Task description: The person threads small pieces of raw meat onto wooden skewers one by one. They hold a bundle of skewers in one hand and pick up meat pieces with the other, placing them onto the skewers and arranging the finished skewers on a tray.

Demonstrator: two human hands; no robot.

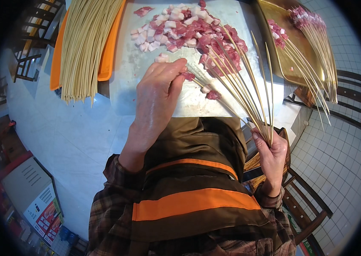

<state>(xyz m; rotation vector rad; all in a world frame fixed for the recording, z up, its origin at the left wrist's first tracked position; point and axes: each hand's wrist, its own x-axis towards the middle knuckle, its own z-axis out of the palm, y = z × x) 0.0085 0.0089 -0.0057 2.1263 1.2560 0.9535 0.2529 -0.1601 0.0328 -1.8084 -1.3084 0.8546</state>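
Observation:
My left hand (158, 89) pinches a small red meat piece (188, 76) between thumb and fingers, at the tip of a bamboo skewer. Farther down that skewer sit a white fat cube (205, 89) and another red meat piece (213, 95). My right hand (271, 148) grips a fanned bundle of bare bamboo skewers (247, 92) by their lower ends, and the loaded skewer runs down to this same hand. Beyond my hands, a pile of cut raw meat and fat (187, 28) lies on a pale work board (126, 70). The left fingertips partly hide the pinched piece.
At the left, an orange tray (105, 68) holds many loose bamboo skewers (83, 57). A brass-coloured metal tray (299, 65) at the right carries loaded meat skewers (316, 35), their bare ends jutting over its near edge. Wooden chairs (308, 204) stand on the right.

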